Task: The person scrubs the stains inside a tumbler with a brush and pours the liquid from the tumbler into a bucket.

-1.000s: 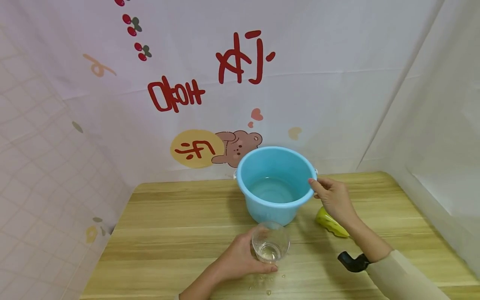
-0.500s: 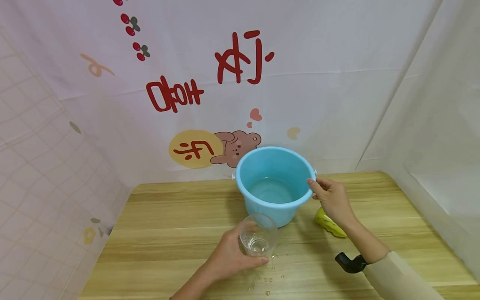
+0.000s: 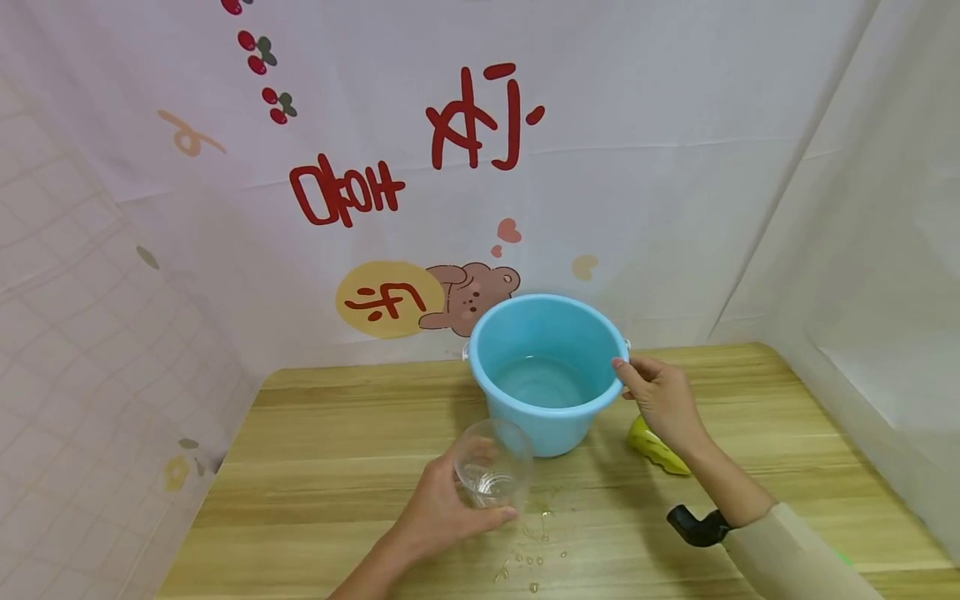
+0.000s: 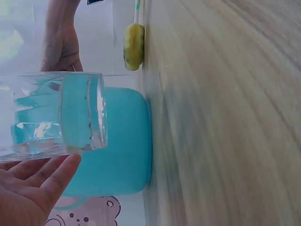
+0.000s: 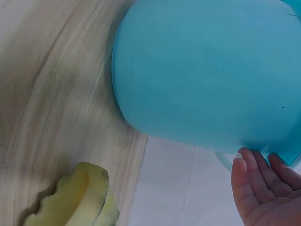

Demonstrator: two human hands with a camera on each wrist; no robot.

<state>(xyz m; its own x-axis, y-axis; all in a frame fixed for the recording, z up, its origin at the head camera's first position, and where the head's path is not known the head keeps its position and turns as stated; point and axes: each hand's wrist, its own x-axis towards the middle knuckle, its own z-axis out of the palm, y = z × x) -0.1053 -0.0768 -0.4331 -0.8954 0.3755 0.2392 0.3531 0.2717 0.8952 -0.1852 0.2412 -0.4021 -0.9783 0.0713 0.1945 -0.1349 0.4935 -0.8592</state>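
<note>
My left hand (image 3: 442,508) grips a clear plastic cup (image 3: 492,462), held above the table in front of the bucket. A little clear liquid seems to lie at its bottom. In the left wrist view, the cup (image 4: 51,115) is apart from the wooden surface. A light blue bucket (image 3: 551,429) stands upright near the back wall, with water (image 3: 540,381) inside. The rim of this bucket is pinched at its right side between the thumb and fingers of my right hand (image 3: 663,404). In the right wrist view, that hand's fingertips (image 5: 244,157) meet the bucket's side (image 5: 202,75).
Right of the bucket lies a yellow-green sponge brush (image 3: 656,446), its thin handle showing in the left wrist view. Drops of water (image 3: 536,558) dot the wooden table (image 3: 337,467) in front. White printed cloth (image 3: 637,192) closes off the back and sides.
My left hand has moved left with the cup, away from the bucket's front. More wet spots show on the table where it was. My right hand stays at the rim.
</note>
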